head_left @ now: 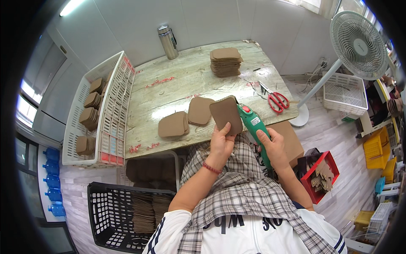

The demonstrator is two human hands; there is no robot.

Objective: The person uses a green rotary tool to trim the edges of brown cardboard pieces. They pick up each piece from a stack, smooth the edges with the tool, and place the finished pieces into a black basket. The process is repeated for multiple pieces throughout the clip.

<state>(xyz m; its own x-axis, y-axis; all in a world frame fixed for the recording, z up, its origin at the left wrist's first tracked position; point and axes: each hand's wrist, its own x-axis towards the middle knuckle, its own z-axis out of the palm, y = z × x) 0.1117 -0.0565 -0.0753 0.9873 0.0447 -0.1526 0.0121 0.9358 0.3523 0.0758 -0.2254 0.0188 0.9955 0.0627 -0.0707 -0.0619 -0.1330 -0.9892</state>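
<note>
My left hand (221, 143) pinches a brown rounded-corner panel (226, 113) by its lower edge, thumb on its face, tilted up above the table's near edge. My right hand (274, 146) is wrapped round a green handheld power tool (252, 120) with a red button. The tool's head is at the panel's upper right corner; whether they touch, I cannot tell. Just left of the held panel, a loose brown panel (200, 111) and a small pile of panels (171, 125) lie on the table. A tall stack of similar pieces (225, 62) stands farther back.
On the table (148, 101), red-handled scissors (278, 101) lie right and a steel flask (168, 41) stands behind. A white crate (114, 110) holds panel stacks at left; a black crate (99, 216) stands below. Right are a fan (358, 46) and a red box (334, 164) of brown scraps.
</note>
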